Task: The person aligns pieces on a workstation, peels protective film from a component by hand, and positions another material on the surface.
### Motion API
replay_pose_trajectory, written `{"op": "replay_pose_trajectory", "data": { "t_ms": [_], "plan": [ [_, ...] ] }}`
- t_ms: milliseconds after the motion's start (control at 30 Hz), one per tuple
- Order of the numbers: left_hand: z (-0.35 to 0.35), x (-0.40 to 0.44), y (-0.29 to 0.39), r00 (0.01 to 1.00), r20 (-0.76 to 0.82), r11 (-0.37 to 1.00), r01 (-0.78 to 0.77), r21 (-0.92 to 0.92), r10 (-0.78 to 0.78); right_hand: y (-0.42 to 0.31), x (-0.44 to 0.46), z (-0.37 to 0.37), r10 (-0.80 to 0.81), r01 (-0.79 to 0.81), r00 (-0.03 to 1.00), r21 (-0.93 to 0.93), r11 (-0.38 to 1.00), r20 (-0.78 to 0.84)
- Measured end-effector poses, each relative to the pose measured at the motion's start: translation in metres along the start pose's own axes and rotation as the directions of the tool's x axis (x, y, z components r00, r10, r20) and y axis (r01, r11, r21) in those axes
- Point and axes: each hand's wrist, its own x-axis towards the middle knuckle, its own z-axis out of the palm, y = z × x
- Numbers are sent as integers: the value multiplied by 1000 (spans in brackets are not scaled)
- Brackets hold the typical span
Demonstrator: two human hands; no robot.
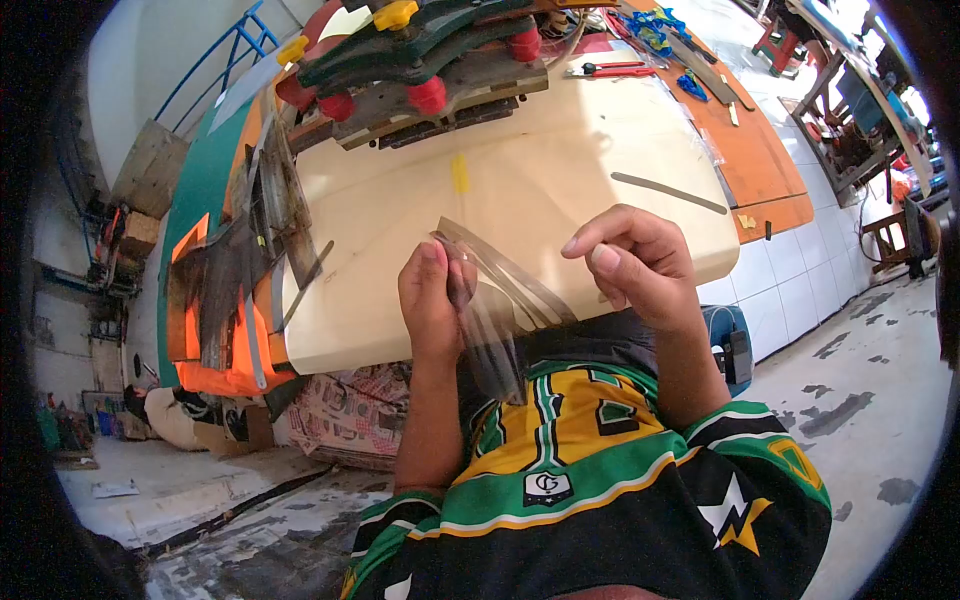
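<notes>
My left hand (432, 290) is closed around a bundle of thin, flat, grey-brown strips (500, 270). The strips fan out from my fingers, some slanting down to the right and others hanging towards my lap; their material is hard to tell. To the right of the bundle, my right hand (635, 262) is raised over the table edge. Its index finger and thumb are apart, and nothing shows between them. One similar loose strip (668, 193) lies on the cream tabletop (560, 150) beyond my right hand. Another strip (310, 280) lies towards the left edge.
A green machine (420, 60) with red and yellow knobs stands at the table's far side. A heap of dark strips (225, 300) lies over orange material on the left. Red-handled cutters (612, 70) rest at the back, near an orange-brown board (765, 170) on the right.
</notes>
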Motion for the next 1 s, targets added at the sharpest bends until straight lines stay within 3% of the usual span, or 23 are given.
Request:
{"op": "replay_pose_trajectory", "data": {
  "t_ms": [67, 100, 167, 233, 267, 300, 367, 433, 467, 533, 600, 700, 767, 867, 933, 1000],
  "plan": [
    [-16, 6, -7, 973, 227, 996, -15, -89, 35, 2, -1, -2, -12, 8, 995, 40, 999, 99],
    [-15, 6, -7, 973, 227, 996, -15, -89, 35, 2, -2, -3, -29, 14, 980, 81, 997, 196],
    [-10, 7, -5, 970, 235, 991, -41, -124, 70, -1, -1, 2, -16, -5, 975, 96, 995, 222],
    [-10, 10, -9, 976, 214, 994, -28, -107, 51, -1, 1, 6, 89, -77, 983, -80, 994, 159],
    [-10, 11, -10, 981, 192, 996, -15, -91, 32, 8, 5, 7, 89, -77, 983, -80, 994, 159],
    [-9, 12, -7, 981, 192, 996, -15, -91, 32, 26, 12, 7, -39, 58, 995, -214, 975, 91],
    [-5, 11, 1, 961, 277, 995, 7, -96, 20, 31, 17, 6, -173, 177, 984, -351, 920, 42],
    [-11, 13, -3, 948, 314, 986, 11, -168, 43, 18, 18, 6, 213, -193, 977, -529, 827, -24],
    [-14, 14, -3, 942, 332, 979, 13, -205, 57, 22, 19, 6, 214, -194, 976, -529, 826, -23],
    [-19, 16, -2, 906, 419, 971, 43, -234, 61, 33, 21, 7, 66, -31, 997, -595, 803, 38],
    [-22, 17, 5, 872, 486, 972, 68, -225, 52, 35, 22, 9, -3, 32, 999, -569, 822, 51],
    [-19, 13, 21, 689, 715, 993, 71, 99, -121, 27, 24, 12, -126, 177, 983, -521, 835, 133],
    [-16, 16, 21, 580, 803, 990, 61, 127, -138, 24, 24, 11, -180, 258, 963, -498, 828, 199],
    [-16, 12, 20, 573, 803, 986, 108, 126, -166, 20, 19, 7, -169, 314, 940, -560, 767, 297],
    [-23, 10, 11, 617, 771, 987, 115, 111, -158, 9, 13, 11, -16, 155, 973, -606, 780, 228],
    [-26, 4, 7, 657, 739, 988, 121, 95, -152, 1, 9, 11, -16, 102, 988, -565, 819, 155]
  ]
}}
